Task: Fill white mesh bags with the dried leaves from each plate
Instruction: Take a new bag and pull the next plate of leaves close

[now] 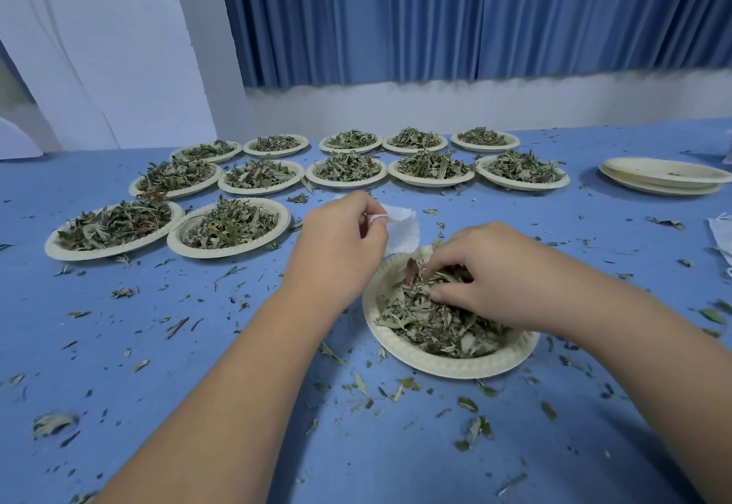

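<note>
- Blue cloth covers the desk (pixel 158 345); leaf scraps (pixel 469 404) lie scattered on it nearer than both hands and around them
- Under the right hand sits a pale plate (pixel 435 365); its heap of dried leaves (pixel 427 325) fills the bowl
- right hand (pixel 487 277) is down in that heap, palm down; its fingers and thumb are curled in, gathering a clump of leaves at the plate's far side
- left hand (pixel 340 250) is raised just left of the plate; thumb and fingers pinch the top edge of a white mesh bag (pixel 402 226)
- the bag hangs beyond the left hand, its lower end reaching the plate's far rim; whether its mouth is open cannot be told
- left of the left hand and beyond it stand two filled plates (pixel 229 226) side by side; past both hands ten more stand in two rows
- far to the right of the right hand rests a stack of empty plates (pixel 665 176); white fabric (pixel 723 234) shows at the frame's right edge
- farthest off, a blue curtain (pixel 435 8) hangs above a white wall (pixel 475 103)
</note>
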A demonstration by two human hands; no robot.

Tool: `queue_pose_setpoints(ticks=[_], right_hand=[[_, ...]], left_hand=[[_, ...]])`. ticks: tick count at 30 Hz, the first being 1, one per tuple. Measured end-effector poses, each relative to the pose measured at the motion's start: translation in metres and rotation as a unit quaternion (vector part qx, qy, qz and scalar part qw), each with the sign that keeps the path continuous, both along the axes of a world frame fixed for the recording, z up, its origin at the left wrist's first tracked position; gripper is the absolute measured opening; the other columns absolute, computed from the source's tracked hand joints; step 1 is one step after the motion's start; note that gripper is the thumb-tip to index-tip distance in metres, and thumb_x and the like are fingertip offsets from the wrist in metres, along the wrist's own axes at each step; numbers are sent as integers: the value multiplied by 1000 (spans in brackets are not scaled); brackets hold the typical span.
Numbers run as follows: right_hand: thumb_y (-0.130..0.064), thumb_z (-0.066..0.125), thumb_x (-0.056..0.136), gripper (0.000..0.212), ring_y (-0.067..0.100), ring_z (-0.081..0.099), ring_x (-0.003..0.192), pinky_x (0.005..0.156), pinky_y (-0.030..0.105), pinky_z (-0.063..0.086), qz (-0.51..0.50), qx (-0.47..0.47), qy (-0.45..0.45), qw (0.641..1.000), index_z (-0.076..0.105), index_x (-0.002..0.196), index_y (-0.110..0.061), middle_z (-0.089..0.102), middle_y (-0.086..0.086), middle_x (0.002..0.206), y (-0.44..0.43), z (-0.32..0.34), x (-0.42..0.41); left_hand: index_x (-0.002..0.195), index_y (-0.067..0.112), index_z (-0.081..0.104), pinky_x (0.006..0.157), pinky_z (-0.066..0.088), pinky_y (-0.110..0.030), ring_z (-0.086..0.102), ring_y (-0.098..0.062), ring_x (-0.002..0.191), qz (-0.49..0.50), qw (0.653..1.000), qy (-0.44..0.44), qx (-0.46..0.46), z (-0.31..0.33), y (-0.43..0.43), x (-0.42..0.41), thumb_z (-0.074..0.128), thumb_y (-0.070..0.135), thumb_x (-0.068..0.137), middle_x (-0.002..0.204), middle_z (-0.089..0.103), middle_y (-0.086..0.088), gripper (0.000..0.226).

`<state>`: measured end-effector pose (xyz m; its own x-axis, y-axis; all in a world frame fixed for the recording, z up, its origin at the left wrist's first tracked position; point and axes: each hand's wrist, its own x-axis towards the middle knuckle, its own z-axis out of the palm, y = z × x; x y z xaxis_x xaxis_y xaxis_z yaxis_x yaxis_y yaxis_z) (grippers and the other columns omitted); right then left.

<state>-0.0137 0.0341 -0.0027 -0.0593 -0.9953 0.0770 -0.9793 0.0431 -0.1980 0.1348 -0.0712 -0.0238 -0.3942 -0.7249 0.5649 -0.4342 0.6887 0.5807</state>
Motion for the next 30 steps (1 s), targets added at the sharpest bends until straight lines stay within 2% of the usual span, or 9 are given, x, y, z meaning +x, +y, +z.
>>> queue_pose_setpoints(ticks=[6,8,10,14,18,21,24,26,30], right_hand=[[-43,65,85,8,7,58,88,80,31,50,2,-38,-53,998,66,93,-43,64,-14,98,4,5,-5],[-43,67,82,5,3,58,76,70,22,49,1,-58,-78,995,63,83,-46,66,-13,85,6,9,-10],[-41,70,81,3,-3,55,69,56,12,42,-6,-79,-108,991,67,80,-42,64,-16,72,9,12,-15],[-37,73,78,2,-1,58,65,59,15,44,-12,-107,-181,978,71,80,-36,64,-25,71,11,18,-21],[-34,72,77,3,-4,57,61,56,10,42,-11,-186,-224,957,70,77,-36,65,-25,69,9,16,-17],[-33,71,78,3,1,59,73,66,15,45,-14,-247,-194,949,70,80,-34,67,-16,76,5,10,-8],[-31,69,82,12,5,56,82,75,23,42,-7,-261,-106,960,74,90,-24,65,-9,86,2,4,1],[-29,67,84,16,10,55,83,77,27,43,6,-257,-51,965,74,94,-20,63,-3,85,0,0,3],[-26,65,87,16,16,56,83,76,34,45,14,-239,-17,971,76,96,-17,61,3,85,-2,1,6]], left_hand=[[85,22,64,54,38,-13,51,2,59,0,1000,1,10,-1,0,1,57,18,93,62,54,12,10],[85,22,64,56,39,-10,51,5,60,7,1000,-2,10,0,-1,1,57,18,93,63,54,13,11],[86,23,65,54,38,-10,51,4,59,15,1000,-9,12,0,-1,0,57,19,93,65,54,15,11],[85,24,63,55,39,-16,49,1,57,17,1000,-17,16,0,1,-2,57,20,93,64,53,15,12],[86,21,67,54,38,-19,48,0,58,17,999,-24,15,1,3,-4,57,18,92,62,52,15,11],[84,23,68,51,37,-11,50,2,57,13,999,-22,25,1,6,-8,59,20,90,60,53,14,11],[79,24,68,52,36,-8,50,9,57,-13,999,-5,38,1,11,-12,61,19,88,54,51,16,13],[74,27,67,49,35,-7,49,9,53,-32,998,2,53,2,14,-13,61,19,86,49,50,17,16],[65,32,62,48,36,-6,52,7,52,-56,995,13,85,3,20,-15,62,17,85,48,55,16,25]])
